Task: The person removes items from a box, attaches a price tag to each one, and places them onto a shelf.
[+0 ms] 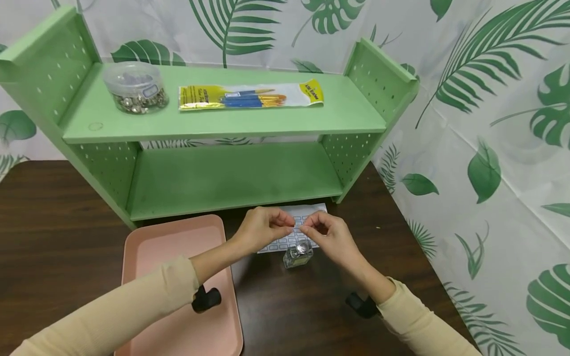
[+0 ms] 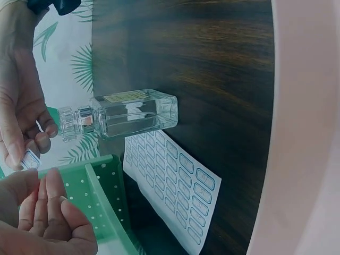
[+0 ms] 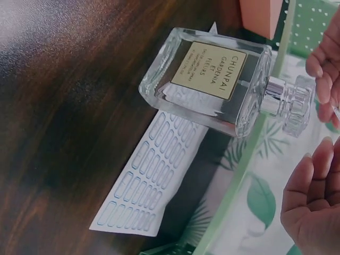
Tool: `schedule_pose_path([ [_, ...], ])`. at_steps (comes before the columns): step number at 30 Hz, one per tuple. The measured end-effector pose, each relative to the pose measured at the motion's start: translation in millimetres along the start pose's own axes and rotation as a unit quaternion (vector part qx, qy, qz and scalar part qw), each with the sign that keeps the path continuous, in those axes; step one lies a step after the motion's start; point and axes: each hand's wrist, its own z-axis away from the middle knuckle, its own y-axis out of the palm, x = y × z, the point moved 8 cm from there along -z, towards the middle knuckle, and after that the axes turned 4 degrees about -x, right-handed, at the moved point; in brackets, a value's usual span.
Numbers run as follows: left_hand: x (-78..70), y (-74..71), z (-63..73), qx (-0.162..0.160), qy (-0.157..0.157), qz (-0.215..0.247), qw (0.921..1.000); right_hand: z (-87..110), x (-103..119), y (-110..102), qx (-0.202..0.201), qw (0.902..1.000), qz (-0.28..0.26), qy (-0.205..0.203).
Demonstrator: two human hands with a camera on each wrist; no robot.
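Above the desk, my left hand (image 1: 261, 228) and right hand (image 1: 331, 237) meet fingertip to fingertip. Between them is a small white label sticker with a blue border (image 2: 31, 160), its edges pinched by the thumb and fingers of both hands. Just below the hands, a clear glass perfume bottle (image 1: 297, 255) stands upright with its faceted cap on. Its front bears a pale yellow label (image 3: 210, 70). Behind the bottle lies a white sheet of blue-bordered label stickers (image 1: 272, 245), partly hidden by the hands.
A pink tray (image 1: 178, 326) lies under my left forearm. Behind stands a green two-tier shelf (image 1: 240, 178). Its upper board carries a clear jar of silvery beads (image 1: 138, 96) and a yellow-ended packet of paintbrushes (image 1: 251, 96). A leaf-patterned wall covering (image 1: 481, 168) borders the desk's right side.
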Motion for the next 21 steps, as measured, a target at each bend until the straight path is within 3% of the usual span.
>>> schedule_pose_path([
  [7, -6.2, 4.3, 6.5, 0.013, 0.025, -0.021, 0.9994, 7.6, -3, -1, -0.003, 0.9999, 0.01, 0.003],
  [11, -10.4, 10.1, 13.1, 0.012, 0.048, -0.043, 0.9979, 16.6, -5, -2, -0.012, 0.9991, 0.036, -0.018],
  [15, -11.9, 15.8, 22.4, -0.004, 0.069, -0.071, 0.9951, 29.5, -2, -3, -0.031, 0.9939, 0.074, -0.076],
  [21, -5.5, 22.5, 35.5, -0.04, 0.067, -0.109, 0.9909, 46.8, 2, 0, -0.07, 0.9747, 0.134, -0.164],
])
